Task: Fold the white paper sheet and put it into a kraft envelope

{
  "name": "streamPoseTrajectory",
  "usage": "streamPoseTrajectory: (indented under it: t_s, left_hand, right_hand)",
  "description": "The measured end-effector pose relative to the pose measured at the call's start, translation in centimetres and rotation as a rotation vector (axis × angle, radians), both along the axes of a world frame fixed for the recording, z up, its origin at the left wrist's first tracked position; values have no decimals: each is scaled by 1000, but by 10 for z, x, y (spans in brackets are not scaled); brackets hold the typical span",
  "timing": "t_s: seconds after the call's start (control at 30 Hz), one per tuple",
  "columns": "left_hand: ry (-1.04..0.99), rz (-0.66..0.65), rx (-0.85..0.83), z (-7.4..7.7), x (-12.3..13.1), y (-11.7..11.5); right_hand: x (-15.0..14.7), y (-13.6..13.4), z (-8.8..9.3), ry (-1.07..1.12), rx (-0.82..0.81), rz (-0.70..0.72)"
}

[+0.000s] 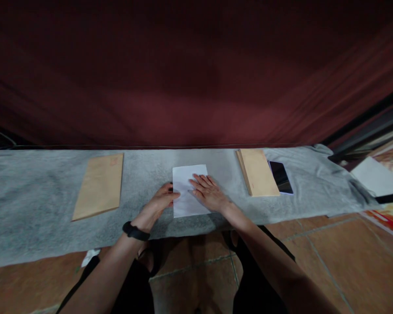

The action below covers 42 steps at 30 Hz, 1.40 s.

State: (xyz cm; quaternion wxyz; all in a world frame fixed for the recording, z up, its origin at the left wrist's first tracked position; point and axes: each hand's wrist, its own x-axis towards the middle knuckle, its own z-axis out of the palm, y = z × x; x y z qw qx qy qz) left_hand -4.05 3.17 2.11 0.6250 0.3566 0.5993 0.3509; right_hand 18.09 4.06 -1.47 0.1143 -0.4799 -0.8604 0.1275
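Observation:
A folded white sheet of paper (186,174) lies on the grey cloth (32,205) in front of me. My right hand (209,192) rests flat on its right half, fingers spread and pointing left and away. My left hand (159,203), with a black band on the wrist, touches the paper's left edge with curled fingers. A single brown envelope (100,185) lies to the left. A stack of brown envelopes (258,171) lies to the right.
A dark phone (280,176) lies beside the envelope stack on its right. A dark red curtain (196,74) hangs behind the cloth. Terracotta floor tiles (330,253) lie on the near side. White and coloured sheets (376,176) sit at the far right.

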Motion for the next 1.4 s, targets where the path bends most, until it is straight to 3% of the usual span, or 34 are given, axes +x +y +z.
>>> streamPoseTrajectory:
  t_s: [0.13,0.3,0.53,0.83,0.93,1.03,1.1,1.2,1.3,1.4]
  left_hand:
    - [64,-8,11,0,-1,1]
    - [49,39,10,0,-3,3]
    - [29,71,-24,-1,-11,8]
    - [-21,56,-10,-6,-8,7]
    - [206,40,98,-3,-11,7]
    - [535,73,374,1,-11,8]
    - [600,-2,596,0,-4,9]
    - [567,-332,809,-10,15,7]
    - [735,-598,832,-24,33,4]
    - [1010,-688,845,-32,41,5]
  right_hand:
    - [4,8,-1,-35,21,-108]
    - [14,18,-2,-16,2,-121]
    - [43,22,4,220,-71,12]
    - [47,-14,18,184,-136,224]
    - [47,-16,18,126,-132,238]
    - [47,-16,16,69,-122,255]
    - [46,-17,16,34,-110,257]
    - [43,-21,16,4,-100,264]
    - [42,-23,17,-2,-98,282]
    - [41,-24,16,-6,-88,293]
